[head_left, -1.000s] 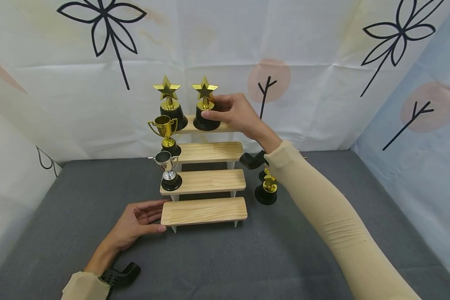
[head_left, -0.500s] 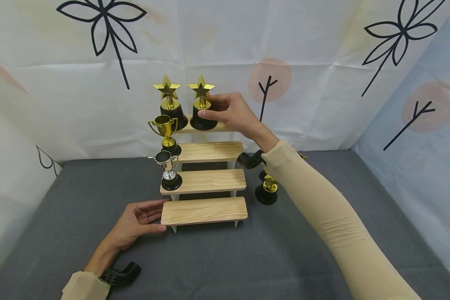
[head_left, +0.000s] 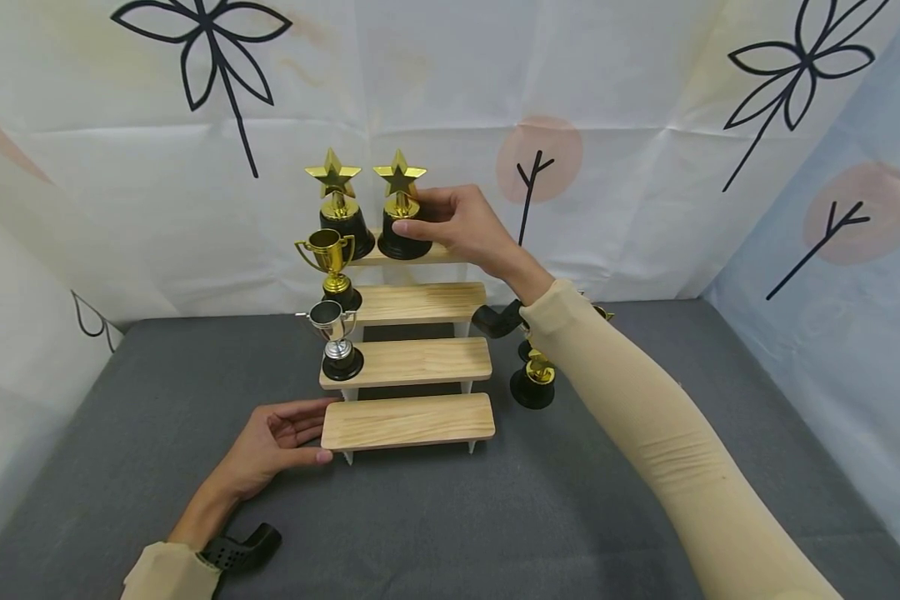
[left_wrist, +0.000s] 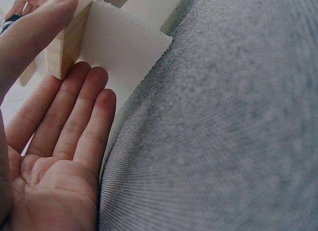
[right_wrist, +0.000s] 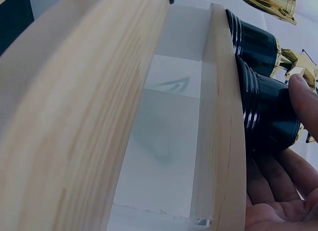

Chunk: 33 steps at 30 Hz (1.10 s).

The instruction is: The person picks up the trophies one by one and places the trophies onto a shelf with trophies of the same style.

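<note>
A small four-step wooden stand [head_left: 420, 421] stands on the grey cloth. My right hand [head_left: 465, 227] holds a gold star trophy [head_left: 399, 178] by its black base, thumb in front. That base [right_wrist: 271, 112] sits right at the top board in the right wrist view, with fingers behind it. Left of it on the same step is another star trophy [head_left: 339, 208]. A gold cup trophy [head_left: 330, 250] and a silver cup trophy [head_left: 336, 333] occupy the left ends of the two middle steps. My left hand [head_left: 270, 450] touches the lowest step's left end, its fingers [left_wrist: 92, 136] nearly straight beside the white support [left_wrist: 119, 47].
Right of the stand, a gold-topped trophy [head_left: 534, 385] with a black base stands on the cloth. More trophies behind it are partly hidden by my right sleeve [head_left: 630, 400]. A patterned white curtain [head_left: 450, 92] hangs close behind the stand.
My right hand has slid the star trophy a little to the left along the top step, closer to the other star trophy. The left hand has stayed in place.
</note>
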Tool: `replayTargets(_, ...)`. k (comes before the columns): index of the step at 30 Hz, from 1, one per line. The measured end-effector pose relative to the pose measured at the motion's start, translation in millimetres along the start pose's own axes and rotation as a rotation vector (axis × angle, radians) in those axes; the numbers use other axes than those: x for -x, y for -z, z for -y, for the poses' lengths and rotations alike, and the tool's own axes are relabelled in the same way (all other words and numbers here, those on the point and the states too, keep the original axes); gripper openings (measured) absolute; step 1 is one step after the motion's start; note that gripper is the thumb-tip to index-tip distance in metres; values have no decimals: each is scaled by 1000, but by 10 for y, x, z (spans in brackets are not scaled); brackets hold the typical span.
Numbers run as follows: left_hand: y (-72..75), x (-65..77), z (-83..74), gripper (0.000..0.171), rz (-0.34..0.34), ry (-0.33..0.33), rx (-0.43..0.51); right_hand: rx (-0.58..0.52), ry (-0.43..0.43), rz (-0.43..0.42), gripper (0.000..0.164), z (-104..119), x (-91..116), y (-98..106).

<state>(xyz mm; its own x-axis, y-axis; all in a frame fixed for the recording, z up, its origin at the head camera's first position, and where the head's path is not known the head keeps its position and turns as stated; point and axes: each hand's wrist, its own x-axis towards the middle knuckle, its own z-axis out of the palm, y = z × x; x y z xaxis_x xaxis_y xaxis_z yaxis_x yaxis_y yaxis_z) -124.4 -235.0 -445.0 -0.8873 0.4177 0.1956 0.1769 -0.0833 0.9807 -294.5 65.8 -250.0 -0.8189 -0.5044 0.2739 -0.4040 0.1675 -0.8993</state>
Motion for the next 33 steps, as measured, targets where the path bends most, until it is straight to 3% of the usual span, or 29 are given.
replayTargets(33, 6, -9, 10, 66, 1, 1, -8, -2, 14, -26, 52, -17, -8, -27)
